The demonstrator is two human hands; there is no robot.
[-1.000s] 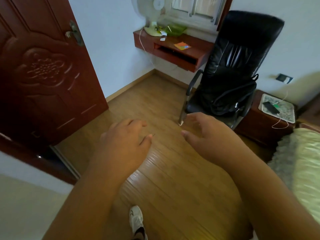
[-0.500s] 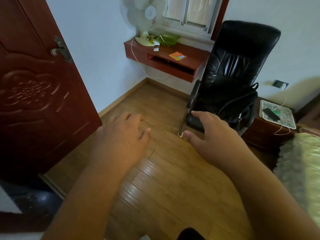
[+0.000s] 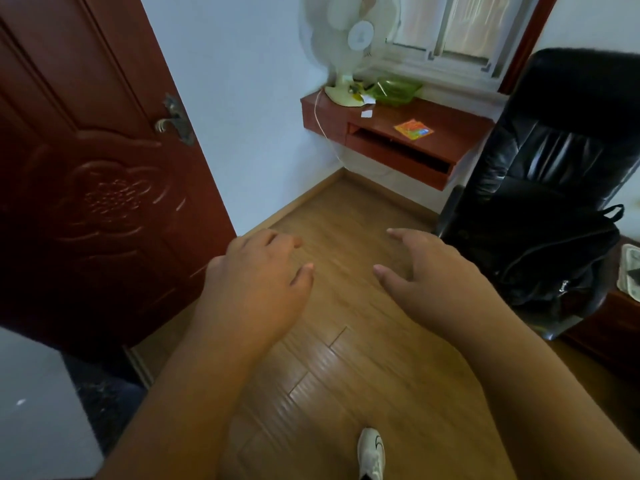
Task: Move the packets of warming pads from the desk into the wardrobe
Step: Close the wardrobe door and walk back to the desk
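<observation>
a: what fills the view, biggest first?

b: i see a brown wooden plank floor (image 3: 363, 358) across the middle. on my left stands a dark red carved wooden door (image 3: 90, 188) with a brass lever handle (image 3: 173, 121). on my right is a black leather high-backed office chair (image 3: 561, 161) with a black backpack (image 3: 554, 258) resting on its seat.

a: and the desk?

b: a dark red wall-mounted wooden desk (image 3: 446, 133) sits in the far corner under a window (image 3: 460, 29), just left of the chair. a white table fan (image 3: 349, 46) stands at its left end, with a clear green plastic tray (image 3: 394, 88) beside it.

a: where are the packets?

b: an orange flat packet of warming pads (image 3: 414, 129) lies on the desk top, toward its front edge, well apart from both hands.

a: the hands?

b: my left hand (image 3: 256, 285) and right hand (image 3: 433, 282) hover palm-down over the floor, near each other. both have loosely spread, slightly bent fingers and hold nothing.

a: anything smaller?

b: a white sneaker (image 3: 371, 452) on the floor at the bottom edge.
</observation>
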